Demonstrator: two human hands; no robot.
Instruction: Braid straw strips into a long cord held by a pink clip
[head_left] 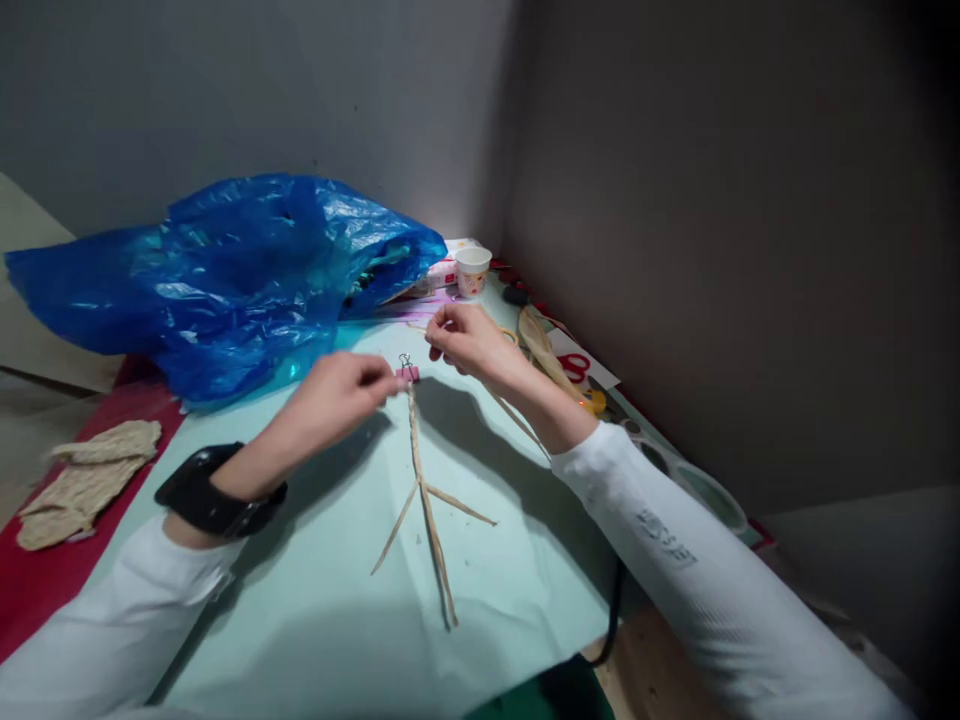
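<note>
A pink binder clip [408, 374] holds the top of a thin tan braid [414, 430] on the pale green tabletop [337, 600]. Below the braided part, the loose strands [435, 540] fan out in three directions. My left hand [345, 395] is closed, fingertips right beside the clip and the braid's top; whatever it pinches is hidden. Higher and to the right, my right hand [465, 338] pinches a thin tan strand, whose short end sticks out left of the fingers. A strand length [521, 420] also shows under the right wrist.
A crumpled blue plastic bag [247, 270] covers the back left. Behind my right hand stands a paper cup [472, 272]. Red-handled scissors [574, 367] and a yellow tool [593, 402] lie along the right wall. Woven tan pieces [90, 480] rest on red cloth at left.
</note>
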